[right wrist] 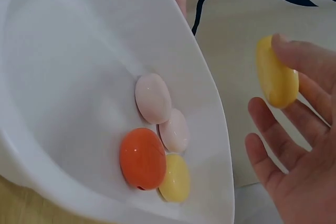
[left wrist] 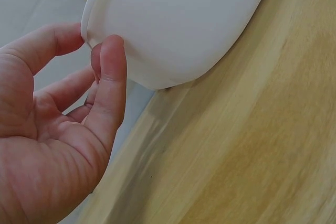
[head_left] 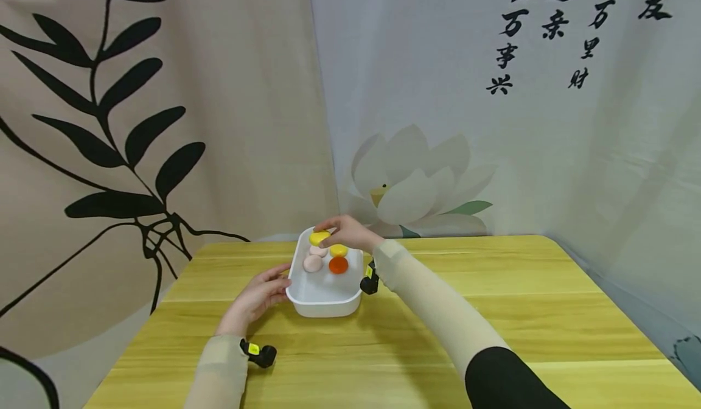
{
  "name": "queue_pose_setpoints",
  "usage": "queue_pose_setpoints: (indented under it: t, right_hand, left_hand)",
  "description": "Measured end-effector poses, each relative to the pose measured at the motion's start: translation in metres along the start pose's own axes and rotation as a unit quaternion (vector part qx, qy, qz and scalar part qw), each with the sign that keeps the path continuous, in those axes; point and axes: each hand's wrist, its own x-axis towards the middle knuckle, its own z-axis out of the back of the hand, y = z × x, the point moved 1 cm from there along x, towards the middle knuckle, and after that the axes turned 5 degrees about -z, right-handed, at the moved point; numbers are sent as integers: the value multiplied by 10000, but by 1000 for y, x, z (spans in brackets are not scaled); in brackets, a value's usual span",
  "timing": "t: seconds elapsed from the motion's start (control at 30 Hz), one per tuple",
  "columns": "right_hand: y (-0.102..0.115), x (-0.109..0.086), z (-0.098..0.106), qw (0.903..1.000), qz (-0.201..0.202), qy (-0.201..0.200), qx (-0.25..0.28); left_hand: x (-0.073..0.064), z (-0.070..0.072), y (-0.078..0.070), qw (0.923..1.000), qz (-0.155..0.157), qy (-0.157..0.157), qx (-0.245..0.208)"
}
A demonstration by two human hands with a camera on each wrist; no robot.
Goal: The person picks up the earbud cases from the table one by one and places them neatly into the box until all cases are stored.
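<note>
A white rectangular container point(head_left: 323, 304) with rounded corners stands near the table's far edge. My left hand point(head_left: 261, 293) holds its left rim, thumb and fingers at the edge in the left wrist view. My right hand point(head_left: 353, 234) pinches a glossy yellow egg-shaped piece point(right wrist: 277, 72) between thumb and fingers, above the container's far end. Inside lie two pale pink egg-shaped pieces point(right wrist: 153, 98), an orange one point(right wrist: 142, 158) and a second yellow one point(right wrist: 175, 178), grouped close together toward the far end.
The wooden table point(head_left: 493, 311) reaches to a fabric backdrop point(head_left: 257, 123) printed with dark leaves, a pale flower and writing. A small black device point(head_left: 260, 354) is strapped on the left wrist, another point(head_left: 370, 278) on the right.
</note>
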Motion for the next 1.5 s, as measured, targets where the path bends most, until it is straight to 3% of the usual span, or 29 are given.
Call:
queue_pose_setpoints:
  t: [0.43,0.87,1.27,1.5]
  right_hand:
    - [-1,5,-12,9985,157,56,-522]
    - [3,7,-16,9945,117,253,-1013]
    - [-4,14,-22,9967,-5,485,-646]
    - [-4,11,-26,9950,-104,637,-758]
  left_hand:
    - [1,2,2,9999,-94,99,68]
    - [-1,3,0,9996,-102,211,-139]
    - [0,3,2,9999,-60,88,-71]
    - [-1,3,1,9997,-147,191,-86]
